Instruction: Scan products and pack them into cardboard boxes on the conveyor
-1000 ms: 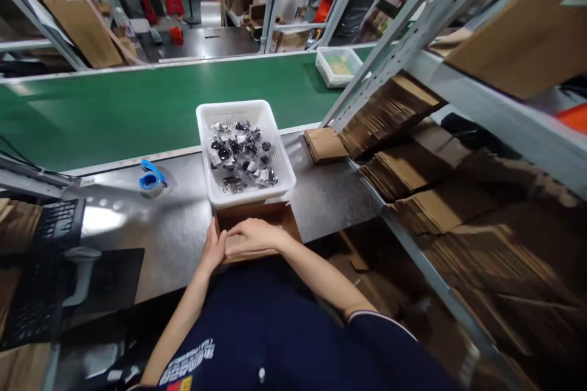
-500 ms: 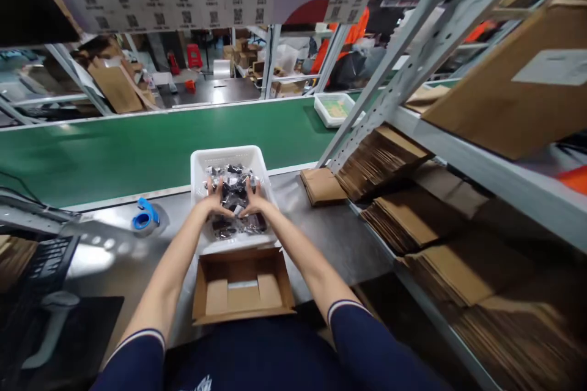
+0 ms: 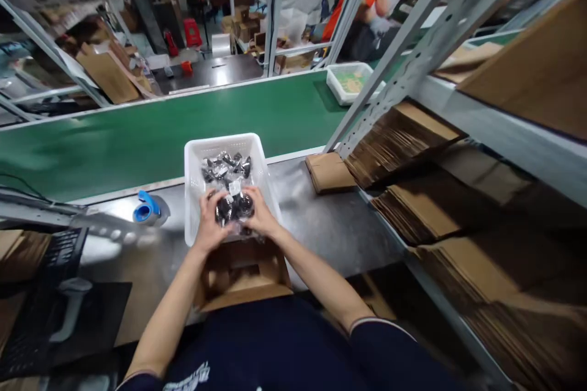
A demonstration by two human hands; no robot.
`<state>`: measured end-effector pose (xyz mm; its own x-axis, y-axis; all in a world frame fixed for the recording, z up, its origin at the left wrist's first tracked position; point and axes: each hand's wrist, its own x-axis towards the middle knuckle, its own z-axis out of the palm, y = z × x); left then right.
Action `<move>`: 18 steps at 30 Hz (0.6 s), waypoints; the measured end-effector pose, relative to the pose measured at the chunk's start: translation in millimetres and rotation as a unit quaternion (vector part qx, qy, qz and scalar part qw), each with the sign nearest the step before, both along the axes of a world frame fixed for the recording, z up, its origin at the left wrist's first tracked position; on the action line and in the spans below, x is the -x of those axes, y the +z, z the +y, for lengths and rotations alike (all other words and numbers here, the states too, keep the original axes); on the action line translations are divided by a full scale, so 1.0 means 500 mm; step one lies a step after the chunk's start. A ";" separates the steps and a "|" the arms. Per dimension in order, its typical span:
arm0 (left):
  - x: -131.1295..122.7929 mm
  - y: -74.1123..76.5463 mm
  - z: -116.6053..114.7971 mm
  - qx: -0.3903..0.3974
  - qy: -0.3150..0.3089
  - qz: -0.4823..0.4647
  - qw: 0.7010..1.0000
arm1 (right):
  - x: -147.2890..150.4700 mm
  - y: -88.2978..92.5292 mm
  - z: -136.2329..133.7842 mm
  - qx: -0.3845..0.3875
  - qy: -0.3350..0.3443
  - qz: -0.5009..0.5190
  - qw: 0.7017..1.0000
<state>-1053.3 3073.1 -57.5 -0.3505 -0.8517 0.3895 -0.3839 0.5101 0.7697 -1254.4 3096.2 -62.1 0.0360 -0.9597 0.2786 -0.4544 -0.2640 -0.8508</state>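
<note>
Between my left hand and my right hand is a cluster of dark items in clear plastic bags, gripped from both sides. What the items are I cannot make out. They are over the near end of a white plastic basket, in which more bagged dark items lie toward the far side. Directly below my wrists stands an open cardboard box, partly shaded and covered by my hands and forearms.
A blue tape dispenser stands left on the metal table. Behind runs a green conveyor belt bearing another white basket. Folded cardboard and shelved stacks are at right. A handheld scanner lies lower left.
Both hands have closed around bagged items and drawn them toward me, to the basket's near edge over the box. The camera view has tilted down slightly.
</note>
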 end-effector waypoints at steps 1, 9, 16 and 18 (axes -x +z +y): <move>-0.020 -0.003 0.058 0.034 0.004 -0.004 0.999 | -0.002 -0.005 0.062 0.034 0.012 0.006 0.999; -0.140 -0.068 0.286 -0.161 -0.130 -0.252 0.945 | -0.007 -0.028 0.328 -0.158 0.200 0.317 0.913; -0.122 0.077 0.193 -0.272 -0.189 -0.352 0.875 | 0.007 0.159 0.250 -0.340 0.258 0.385 0.818; -0.114 0.097 0.120 -0.252 -0.125 -0.305 0.910 | 0.036 0.195 0.179 -0.309 0.225 0.356 0.853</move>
<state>-996.4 3133.3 -8.9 -0.5782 -0.7317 -0.3610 -0.7383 0.2808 0.6132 -1272.4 3185.7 35.2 0.3886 -0.7601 -0.5208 -0.8844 -0.1492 -0.4422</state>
